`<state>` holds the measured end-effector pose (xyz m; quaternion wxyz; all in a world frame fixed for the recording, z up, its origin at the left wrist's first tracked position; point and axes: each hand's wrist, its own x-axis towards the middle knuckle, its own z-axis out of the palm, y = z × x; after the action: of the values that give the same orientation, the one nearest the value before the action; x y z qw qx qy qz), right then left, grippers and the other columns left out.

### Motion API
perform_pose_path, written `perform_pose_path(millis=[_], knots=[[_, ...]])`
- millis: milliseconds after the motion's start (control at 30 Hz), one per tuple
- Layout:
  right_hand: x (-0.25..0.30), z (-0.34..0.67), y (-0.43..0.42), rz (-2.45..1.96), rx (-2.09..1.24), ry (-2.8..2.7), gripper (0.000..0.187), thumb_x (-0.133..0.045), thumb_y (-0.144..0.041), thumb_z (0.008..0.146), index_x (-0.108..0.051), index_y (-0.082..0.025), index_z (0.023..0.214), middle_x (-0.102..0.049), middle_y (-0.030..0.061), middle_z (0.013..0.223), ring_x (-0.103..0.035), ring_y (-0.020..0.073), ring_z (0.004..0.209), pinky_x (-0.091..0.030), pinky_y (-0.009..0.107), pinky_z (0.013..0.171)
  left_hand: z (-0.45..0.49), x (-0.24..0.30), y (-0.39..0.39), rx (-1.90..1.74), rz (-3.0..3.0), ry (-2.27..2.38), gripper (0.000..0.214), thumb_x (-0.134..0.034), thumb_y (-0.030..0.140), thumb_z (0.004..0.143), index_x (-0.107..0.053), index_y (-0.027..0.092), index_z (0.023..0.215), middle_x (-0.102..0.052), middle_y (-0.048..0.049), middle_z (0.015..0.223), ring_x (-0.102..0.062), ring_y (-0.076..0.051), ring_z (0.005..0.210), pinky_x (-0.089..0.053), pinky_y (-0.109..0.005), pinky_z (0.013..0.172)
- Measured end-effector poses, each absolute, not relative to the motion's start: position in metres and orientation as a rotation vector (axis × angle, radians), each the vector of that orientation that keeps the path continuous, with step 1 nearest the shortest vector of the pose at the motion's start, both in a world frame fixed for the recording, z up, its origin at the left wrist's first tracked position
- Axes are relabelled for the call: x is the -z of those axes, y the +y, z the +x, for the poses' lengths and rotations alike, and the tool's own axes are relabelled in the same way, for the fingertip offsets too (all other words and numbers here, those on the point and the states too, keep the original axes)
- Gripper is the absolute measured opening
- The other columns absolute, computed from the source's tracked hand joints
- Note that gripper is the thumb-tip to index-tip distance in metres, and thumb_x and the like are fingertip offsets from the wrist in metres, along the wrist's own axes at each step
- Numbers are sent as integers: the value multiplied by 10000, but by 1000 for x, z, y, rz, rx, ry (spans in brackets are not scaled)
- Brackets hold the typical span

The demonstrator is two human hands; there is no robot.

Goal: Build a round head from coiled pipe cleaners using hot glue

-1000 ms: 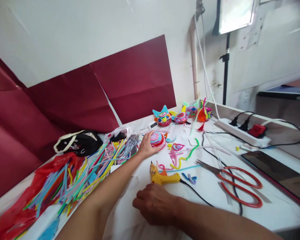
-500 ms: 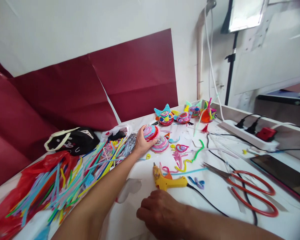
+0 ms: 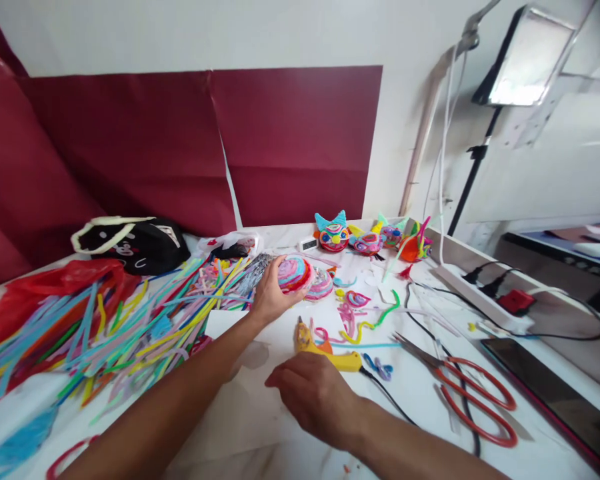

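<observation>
1. Compared with a second ago, the left hand (image 3: 270, 293) is holding the striped round piece (image 3: 296, 273) further left, so a second round piece (image 3: 321, 285) is now showing more plainly at its right.
2. Thumb and fingers of that hand are parting wide and curving around the striped piece's near edge, above the middle of the white table (image 3: 420, 427).
3. Closer to me, the right hand (image 3: 315, 393) is curling loosely over the yellow glue gun's (image 3: 347, 361) near side; I can't tell whether it is gripping anything.
4. That gun's nozzle is pointing up near the left hand; if it's hot, a careless pull back could be burning skin.
5. Its black cord (image 3: 387, 395) is trailing behind the right wrist, so a snagging arm could be dragging the gun.
6. Squeezing too hard could be bending the striped piece, which looks soft.
7. Hidden from me: the right fingertips, the striped piece's underside, and whether both round pieces are touching. Both forearms are running out of view.
</observation>
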<state>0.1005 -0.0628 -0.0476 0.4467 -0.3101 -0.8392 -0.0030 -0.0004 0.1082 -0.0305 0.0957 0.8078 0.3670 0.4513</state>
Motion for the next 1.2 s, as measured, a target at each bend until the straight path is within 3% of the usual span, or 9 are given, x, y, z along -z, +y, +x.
perform_pose_path(millis=[733, 1200], knots=[[53, 94, -64, -762, 153, -2336, 159, -461, -133, 811, -582, -175, 905, -683, -11, 741, -614, 119, 613, -414, 279, 554, -23, 53, 98, -1392, 2208, 1229, 809, -680, 339, 655, -375, 159, 1382, -530, -162, 1347, -545, -326, 1221, -449, -479, 1041], [35, 98, -65, -860, 41, -2479, 227, -419, -173, 863, -591, -183, 1011, -724, 6, 865, -653, 136, 726, -513, 275, 660, -25, 51, 105, -1454, 2068, 1262, 749, -707, 298, 673, -408, 255, 1358, -575, -109, 1241, -549, -339, 1217, -457, -519, 1041]])
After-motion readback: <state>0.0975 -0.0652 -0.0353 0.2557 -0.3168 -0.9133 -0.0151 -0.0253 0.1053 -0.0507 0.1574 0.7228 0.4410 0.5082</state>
